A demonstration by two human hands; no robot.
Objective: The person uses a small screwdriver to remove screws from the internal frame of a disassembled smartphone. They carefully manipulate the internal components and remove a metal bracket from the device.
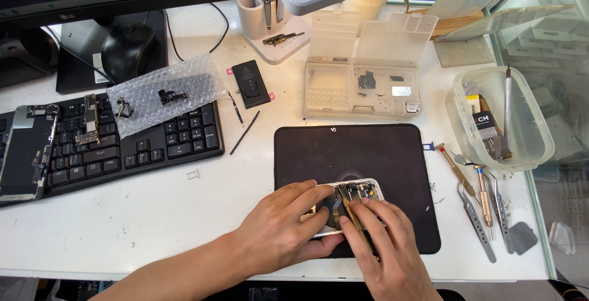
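Observation:
An opened white phone housing lies on the black work mat near the front edge of the white desk. My left hand presses down on the housing's left side and steadies it. My right hand grips a thin brass-coloured tool whose tip rests inside the housing among small dark parts. Both hands hide most of the phone's lower half.
A black keyboard at left carries a phone frame, a logic board and bubble wrap with small parts. A black battery, a parts organiser box, a clear tub of tools and loose tweezers and screwdrivers lie around the mat.

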